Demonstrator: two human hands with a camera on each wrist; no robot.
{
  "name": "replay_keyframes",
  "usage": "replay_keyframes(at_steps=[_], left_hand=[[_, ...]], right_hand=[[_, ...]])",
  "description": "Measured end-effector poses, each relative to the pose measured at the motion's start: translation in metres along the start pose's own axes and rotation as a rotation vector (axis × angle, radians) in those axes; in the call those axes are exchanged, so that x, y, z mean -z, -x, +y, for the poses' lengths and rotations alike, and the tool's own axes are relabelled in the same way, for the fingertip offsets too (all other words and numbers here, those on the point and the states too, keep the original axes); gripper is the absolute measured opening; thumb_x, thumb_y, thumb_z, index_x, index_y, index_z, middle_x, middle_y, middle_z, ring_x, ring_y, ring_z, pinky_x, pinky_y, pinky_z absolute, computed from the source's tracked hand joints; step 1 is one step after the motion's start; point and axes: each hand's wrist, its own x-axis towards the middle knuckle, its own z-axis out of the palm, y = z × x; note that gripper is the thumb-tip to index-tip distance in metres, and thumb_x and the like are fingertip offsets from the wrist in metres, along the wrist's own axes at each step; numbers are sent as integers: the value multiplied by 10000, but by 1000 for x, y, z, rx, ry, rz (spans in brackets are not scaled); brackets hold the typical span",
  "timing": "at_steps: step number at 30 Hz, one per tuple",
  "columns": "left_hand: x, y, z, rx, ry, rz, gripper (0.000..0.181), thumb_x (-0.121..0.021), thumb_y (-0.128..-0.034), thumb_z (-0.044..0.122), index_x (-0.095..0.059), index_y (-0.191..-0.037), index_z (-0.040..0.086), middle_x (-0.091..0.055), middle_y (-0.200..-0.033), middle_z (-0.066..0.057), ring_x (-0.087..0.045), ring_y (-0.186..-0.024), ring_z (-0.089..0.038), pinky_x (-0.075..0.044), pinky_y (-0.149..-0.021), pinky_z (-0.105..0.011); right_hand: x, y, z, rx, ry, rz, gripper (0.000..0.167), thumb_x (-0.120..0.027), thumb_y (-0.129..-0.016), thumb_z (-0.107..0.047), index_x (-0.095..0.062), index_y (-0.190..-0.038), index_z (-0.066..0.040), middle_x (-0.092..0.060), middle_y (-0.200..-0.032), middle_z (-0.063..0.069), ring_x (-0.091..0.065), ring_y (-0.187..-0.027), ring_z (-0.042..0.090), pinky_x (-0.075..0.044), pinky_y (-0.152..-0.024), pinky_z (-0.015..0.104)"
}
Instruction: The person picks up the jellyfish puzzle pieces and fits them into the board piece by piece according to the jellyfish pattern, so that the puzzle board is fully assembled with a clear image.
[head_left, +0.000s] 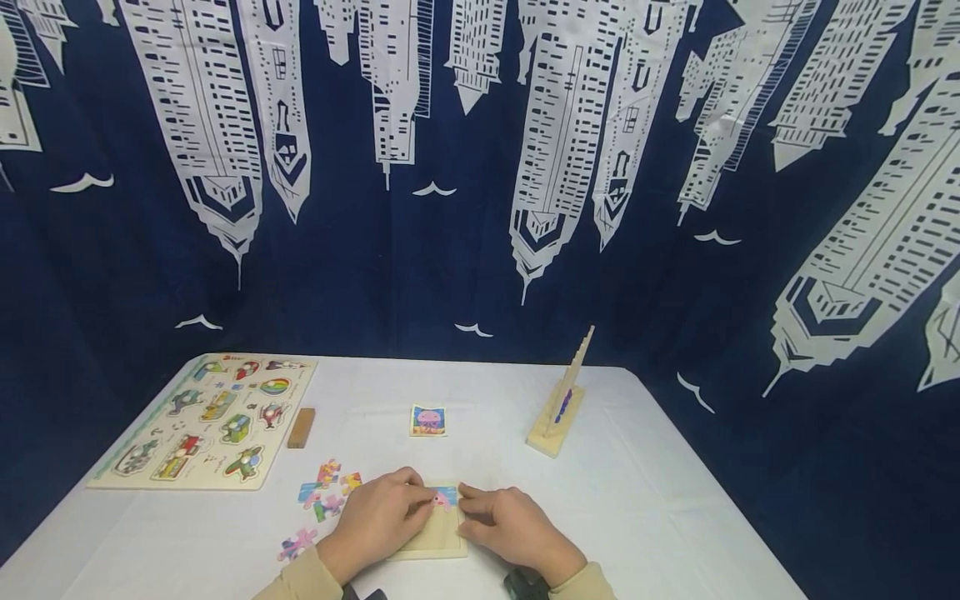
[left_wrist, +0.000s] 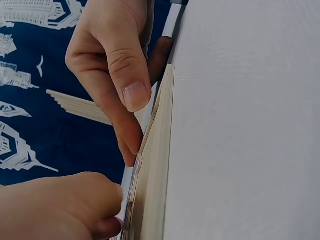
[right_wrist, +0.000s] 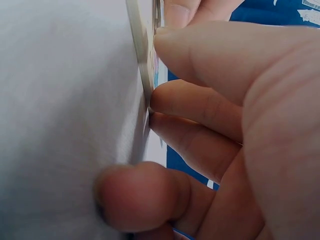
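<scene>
A small wooden puzzle tray (head_left: 431, 547) lies on the table between both hands. Jigsaw pieces (head_left: 447, 495) in blue and pink sit in its upper right corner. My left hand (head_left: 382, 515) reaches over the tray and pinches a jigsaw piece there, mostly covered by the fingertips. At the tray's right edge, my right hand (head_left: 517, 525) touches the rim with its fingertips. The right wrist view shows fingers (right_wrist: 195, 102) against that edge. Beside the left hand lie loose jigsaw pieces (head_left: 327, 473), and another pink piece (head_left: 297, 543) is nearer the front.
A picture card (head_left: 428, 421) with a pink octopus lies behind the tray. At the left are a large vehicle pegboard puzzle (head_left: 213, 421) and a brown wooden block (head_left: 302, 428). A wooden stand (head_left: 558, 408) with purple beads rises at the back right, before a dark blue curtain (head_left: 420, 275).
</scene>
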Motion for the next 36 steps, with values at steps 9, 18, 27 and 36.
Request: replay_keyframes(at_steps=[9, 18, 27, 36], left_hand=[[2, -1, 3, -1, -44, 48, 97, -752, -920, 321, -828, -966, 280, -733, -920, 157, -680, -761, -36, -499, -576, -203], [5, -1, 4, 175, 135, 94, 83, -746, -935, 315, -818, -968, 287, -722, -955, 205, -604, -711, 32, -474, -587, -205], [68, -1, -17, 535, 455, 275, 200, -679, -1000, 280, -793, -1126, 175, -719, -843, 3, -506, -572, -93, -395, -493, -234], [115, 34, -68, 736, 462, 351, 389, -610, -1035, 390, -735, -1268, 105, -772, -1009, -85, -557, -666, -104, -428, -558, -251]], right_hand=[[1, 1, 0, 12, 2, 5, 397, -746, -933, -371, -748, -1242, -122, -643, -1402, 10, -645, -1256, 252, -546, -1001, 447], [0, 2, 2, 13, 8, 19, 393, -751, -927, -377, -751, -1235, -132, -645, -1400, 0, -642, -1261, 259, -536, -1014, 464], [-2, 0, 2, 17, -6, 13, 392, -743, -935, -379, -749, -1243, -138, -645, -1399, -14, -632, -1277, 261, -527, -1028, 464], [-1, -1, 2, -2, -28, 8, 384, -738, -937, -380, -750, -1242, -147, -645, -1401, -21, -628, -1286, 259, -511, -1044, 485]])
